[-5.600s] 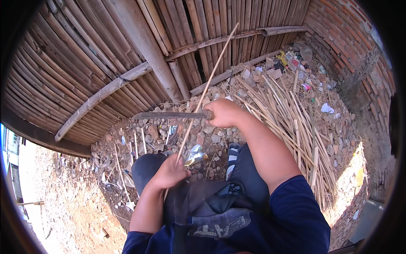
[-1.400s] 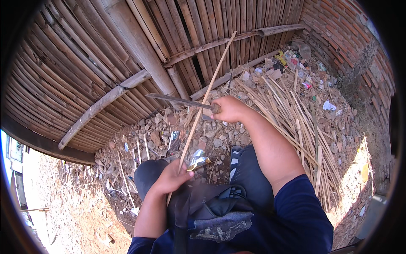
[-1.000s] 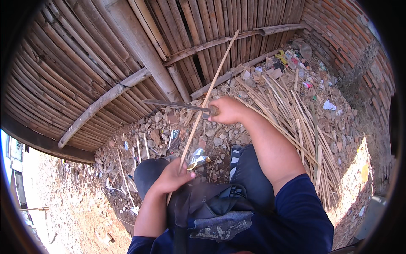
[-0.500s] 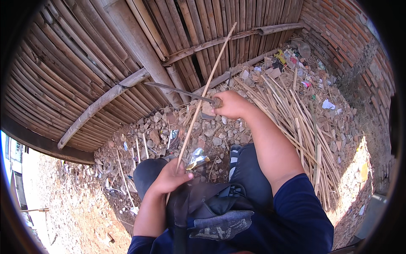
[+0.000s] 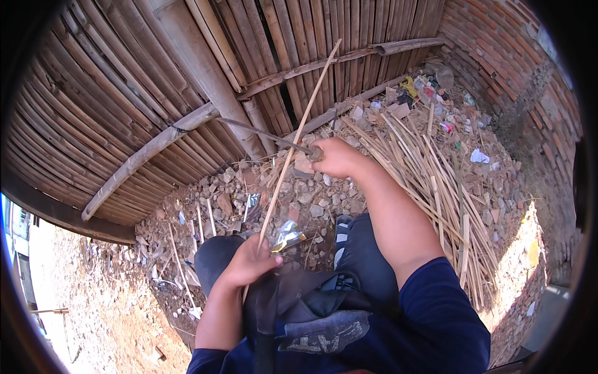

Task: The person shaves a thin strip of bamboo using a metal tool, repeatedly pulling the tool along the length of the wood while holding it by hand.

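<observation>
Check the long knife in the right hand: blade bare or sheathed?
Bare: the dark blade shows uncovered, reaching out from the handle in the right hand across the pale strip.

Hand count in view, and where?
2. The left hand is around the long thin strip near its lower end; the right hand grips the handle of the long blade, farther up. No others visible.

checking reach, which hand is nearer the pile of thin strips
Right. The right hand is just left of the pile; the left hand is farther left, by the left knee.
</observation>
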The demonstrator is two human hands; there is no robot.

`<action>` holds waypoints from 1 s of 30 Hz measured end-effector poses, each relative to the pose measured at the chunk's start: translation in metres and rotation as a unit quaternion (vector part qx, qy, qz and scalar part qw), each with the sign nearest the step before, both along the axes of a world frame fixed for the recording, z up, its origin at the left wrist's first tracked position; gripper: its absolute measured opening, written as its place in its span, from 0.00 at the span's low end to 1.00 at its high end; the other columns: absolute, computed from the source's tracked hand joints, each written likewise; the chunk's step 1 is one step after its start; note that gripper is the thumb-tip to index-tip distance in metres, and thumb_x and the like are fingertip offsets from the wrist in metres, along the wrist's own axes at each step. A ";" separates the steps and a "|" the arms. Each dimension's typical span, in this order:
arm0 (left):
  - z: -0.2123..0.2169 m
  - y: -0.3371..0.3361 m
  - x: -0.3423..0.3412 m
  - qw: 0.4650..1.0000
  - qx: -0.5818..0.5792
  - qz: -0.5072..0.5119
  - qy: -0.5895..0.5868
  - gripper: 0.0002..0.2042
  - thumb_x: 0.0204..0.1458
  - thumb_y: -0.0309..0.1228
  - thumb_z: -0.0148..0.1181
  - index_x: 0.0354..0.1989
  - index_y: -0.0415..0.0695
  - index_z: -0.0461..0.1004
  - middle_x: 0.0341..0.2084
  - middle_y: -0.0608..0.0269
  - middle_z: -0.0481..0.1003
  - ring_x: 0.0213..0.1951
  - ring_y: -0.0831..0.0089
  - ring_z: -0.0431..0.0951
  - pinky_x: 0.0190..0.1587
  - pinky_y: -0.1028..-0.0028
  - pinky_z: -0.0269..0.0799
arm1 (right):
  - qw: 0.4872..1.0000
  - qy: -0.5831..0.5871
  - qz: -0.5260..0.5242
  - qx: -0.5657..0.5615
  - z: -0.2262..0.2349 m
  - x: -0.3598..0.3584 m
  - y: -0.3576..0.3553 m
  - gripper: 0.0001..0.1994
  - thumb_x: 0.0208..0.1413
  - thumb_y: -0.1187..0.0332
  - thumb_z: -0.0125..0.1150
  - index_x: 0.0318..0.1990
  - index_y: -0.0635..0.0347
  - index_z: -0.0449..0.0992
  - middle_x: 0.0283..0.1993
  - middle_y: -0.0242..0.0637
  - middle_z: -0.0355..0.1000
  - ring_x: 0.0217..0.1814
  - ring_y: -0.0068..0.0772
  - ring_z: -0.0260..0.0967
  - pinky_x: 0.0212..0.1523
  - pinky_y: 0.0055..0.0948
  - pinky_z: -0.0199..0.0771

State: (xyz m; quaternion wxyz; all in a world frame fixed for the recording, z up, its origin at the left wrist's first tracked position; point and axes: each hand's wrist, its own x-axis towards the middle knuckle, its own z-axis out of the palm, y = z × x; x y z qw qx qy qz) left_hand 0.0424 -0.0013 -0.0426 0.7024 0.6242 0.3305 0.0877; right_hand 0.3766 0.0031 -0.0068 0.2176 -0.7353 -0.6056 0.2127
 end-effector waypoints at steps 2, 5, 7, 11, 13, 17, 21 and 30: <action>-0.002 -0.001 0.000 1.000 0.013 0.001 0.023 0.19 0.47 0.25 0.71 0.33 0.49 0.61 0.22 0.79 0.60 0.25 0.89 0.59 0.28 0.85 0.56 | 0.997 -0.034 0.050 -0.046 0.021 -0.022 -0.007 0.25 0.46 0.59 0.68 0.53 0.58 0.76 0.46 0.51 0.77 0.51 0.52 0.74 0.53 0.42 0.73; 0.000 -0.004 -0.001 0.999 0.036 -0.010 0.040 0.16 0.48 0.24 0.69 0.34 0.44 0.63 0.25 0.76 0.61 0.27 0.85 0.60 0.28 0.81 0.59 | 0.989 -0.043 0.111 -0.082 0.014 -0.025 -0.006 0.23 0.46 0.58 0.69 0.51 0.56 0.77 0.43 0.50 0.77 0.49 0.51 0.74 0.50 0.41 0.73; 0.005 -0.003 0.004 0.999 0.022 -0.006 0.025 0.16 0.48 0.24 0.69 0.36 0.43 0.63 0.25 0.76 0.61 0.27 0.85 0.60 0.28 0.81 0.59 | 0.995 -0.001 0.081 -0.051 -0.004 -0.007 0.002 0.21 0.46 0.57 0.70 0.46 0.58 0.79 0.41 0.49 0.78 0.46 0.50 0.75 0.48 0.41 0.73; 0.004 -0.004 0.005 1.000 0.001 0.014 0.003 0.18 0.48 0.26 0.71 0.33 0.48 0.61 0.22 0.79 0.60 0.25 0.89 0.58 0.26 0.84 0.55 | 0.997 0.062 -0.042 -0.016 -0.013 0.013 0.006 0.23 0.46 0.58 0.70 0.48 0.61 0.78 0.40 0.51 0.77 0.46 0.50 0.75 0.49 0.41 0.73; 0.002 -0.003 0.004 0.999 0.003 0.004 0.035 0.16 0.48 0.23 0.69 0.38 0.41 0.63 0.26 0.76 0.61 0.28 0.86 0.60 0.29 0.82 0.59 | 1.000 0.017 -0.001 -0.020 -0.012 0.004 0.004 0.23 0.46 0.58 0.69 0.49 0.60 0.77 0.40 0.50 0.78 0.47 0.50 0.75 0.49 0.41 0.73; 0.000 -0.006 0.003 0.999 0.025 0.009 0.019 0.19 0.47 0.26 0.71 0.33 0.47 0.61 0.22 0.79 0.60 0.24 0.88 0.57 0.26 0.84 0.55 | 0.991 -0.053 0.107 -0.059 0.011 -0.032 -0.007 0.24 0.47 0.58 0.69 0.51 0.58 0.77 0.42 0.50 0.77 0.48 0.51 0.75 0.51 0.42 0.73; 0.009 -0.008 0.010 1.000 0.014 0.002 -0.014 0.19 0.47 0.27 0.72 0.33 0.47 0.61 0.22 0.79 0.60 0.24 0.88 0.57 0.26 0.83 0.55 | 0.994 0.002 0.093 -0.064 -0.005 -0.008 0.003 0.23 0.46 0.57 0.70 0.50 0.57 0.78 0.45 0.50 0.77 0.50 0.50 0.75 0.52 0.41 0.73; 0.000 -0.004 0.003 0.999 0.027 -0.006 0.033 0.17 0.49 0.25 0.70 0.37 0.43 0.63 0.27 0.76 0.61 0.29 0.84 0.61 0.30 0.80 0.61 | 0.997 -0.021 0.067 -0.035 -0.015 -0.014 -0.003 0.26 0.46 0.55 0.70 0.51 0.58 0.77 0.45 0.52 0.77 0.49 0.52 0.75 0.52 0.40 0.72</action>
